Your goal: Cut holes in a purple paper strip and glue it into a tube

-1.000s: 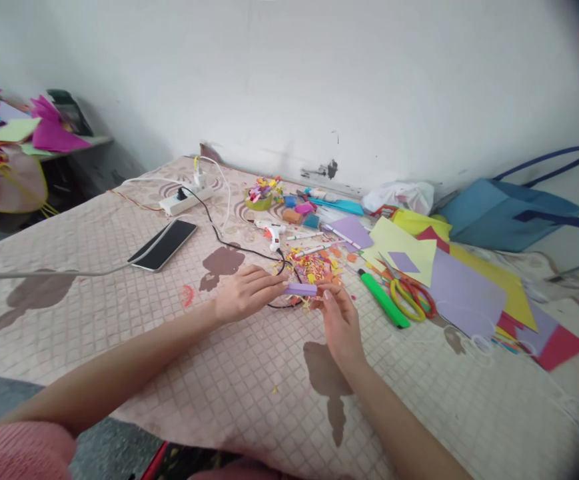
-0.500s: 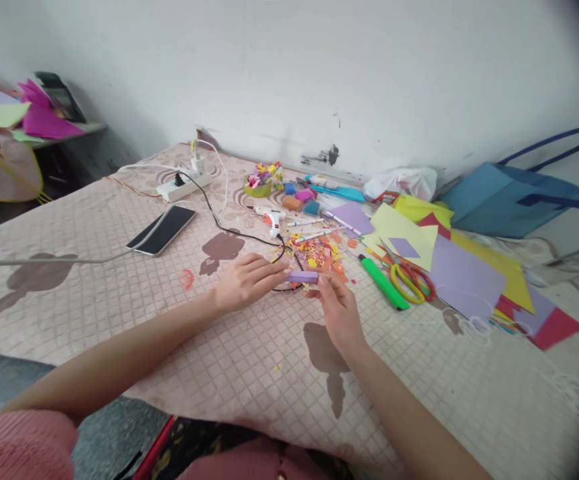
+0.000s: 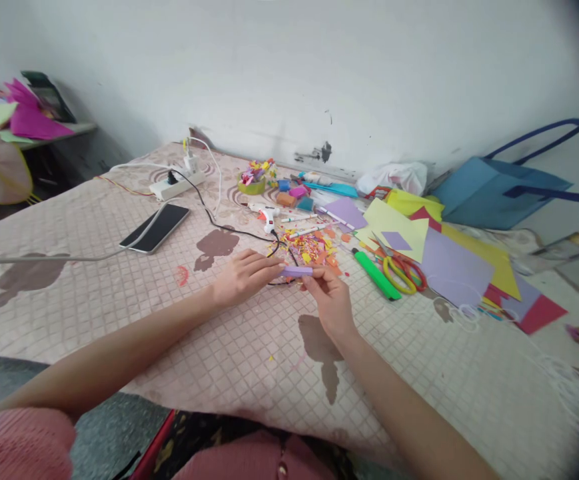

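Note:
A small folded strip of purple paper [image 3: 297,271] is pinched between both of my hands just above the quilted cloth. My left hand [image 3: 242,277] grips its left end with the fingertips closed. At the strip's right end the thumb and fingers of my right hand [image 3: 330,301] are closed on it. Behind the strip lies a heap of small coloured paper scraps [image 3: 314,248] and a black cable [image 3: 229,230].
A green marker [image 3: 375,275], yellow-and-red scissors [image 3: 403,272] and coloured paper sheets [image 3: 449,267] lie to the right. A white glue gun [image 3: 268,217], pens, a power strip [image 3: 178,185] and a phone [image 3: 155,227] lie behind and left. A blue bag [image 3: 499,193] leans at the wall.
Both hands keep hold of the purple strip and have shifted slightly left and up in view as the camera moved. The right fingers have closed over the strip's end.

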`<act>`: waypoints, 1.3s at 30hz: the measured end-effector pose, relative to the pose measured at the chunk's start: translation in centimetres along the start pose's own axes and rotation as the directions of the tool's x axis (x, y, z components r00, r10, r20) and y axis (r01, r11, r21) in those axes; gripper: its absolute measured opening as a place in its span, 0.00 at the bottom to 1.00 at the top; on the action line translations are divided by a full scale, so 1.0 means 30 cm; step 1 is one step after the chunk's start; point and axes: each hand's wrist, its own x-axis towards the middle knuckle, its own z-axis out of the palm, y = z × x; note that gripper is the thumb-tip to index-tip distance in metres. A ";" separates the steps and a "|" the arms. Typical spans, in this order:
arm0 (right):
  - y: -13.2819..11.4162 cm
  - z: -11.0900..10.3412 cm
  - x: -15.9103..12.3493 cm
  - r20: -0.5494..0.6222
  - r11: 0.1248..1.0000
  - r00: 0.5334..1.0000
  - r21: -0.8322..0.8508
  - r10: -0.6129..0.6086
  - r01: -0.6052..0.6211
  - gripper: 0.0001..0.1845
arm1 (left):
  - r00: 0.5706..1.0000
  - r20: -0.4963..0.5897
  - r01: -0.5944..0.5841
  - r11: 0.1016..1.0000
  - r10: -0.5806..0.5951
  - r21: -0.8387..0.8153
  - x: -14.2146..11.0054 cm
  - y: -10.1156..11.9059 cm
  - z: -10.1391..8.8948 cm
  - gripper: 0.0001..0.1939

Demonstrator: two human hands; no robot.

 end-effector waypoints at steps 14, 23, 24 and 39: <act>-0.009 0.015 0.012 -0.008 0.973 0.991 0.187 0.137 -0.133 0.14 | 0.996 0.055 -0.082 0.991 0.077 0.105 0.013 0.036 -0.033 0.12; 0.011 0.020 0.016 -0.054 0.961 0.984 0.233 0.167 -0.151 0.14 | 0.993 0.096 -0.083 0.992 0.074 0.094 0.005 0.049 -0.022 0.14; 0.012 0.020 0.018 -0.052 0.960 0.984 0.232 0.173 -0.157 0.14 | 0.993 0.099 -0.077 0.993 0.068 0.091 0.004 0.048 -0.022 0.14; 0.025 0.000 0.025 -0.043 0.992 0.994 0.084 0.098 -0.094 0.13 | 0.949 0.202 0.289 0.924 -0.242 -0.249 0.019 0.084 -0.016 0.13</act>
